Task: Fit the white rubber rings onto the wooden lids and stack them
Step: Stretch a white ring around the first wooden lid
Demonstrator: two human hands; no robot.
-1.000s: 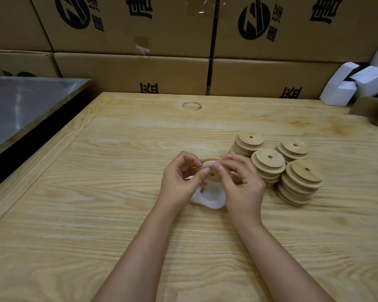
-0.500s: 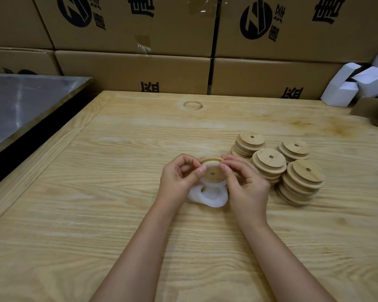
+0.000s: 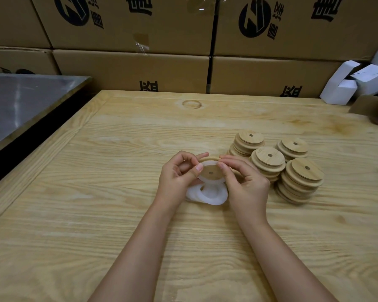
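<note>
Four stacks of lids (image 3: 268, 162) stand on the counter (image 3: 96, 192), just right of your hands. Your left grip (image 3: 177, 179) and right grip (image 3: 246, 184) each pinch one wooden lid (image 3: 210, 172) by its edge, its face tilted toward you, with a white rubber ring (image 3: 214, 181) around it under your thumbs. Loose rings (image 3: 214, 196) lie overlapping on the counter directly below the lid, between your hands. Cardboard boxes (image 3: 129, 68) line the far edge.
</note>
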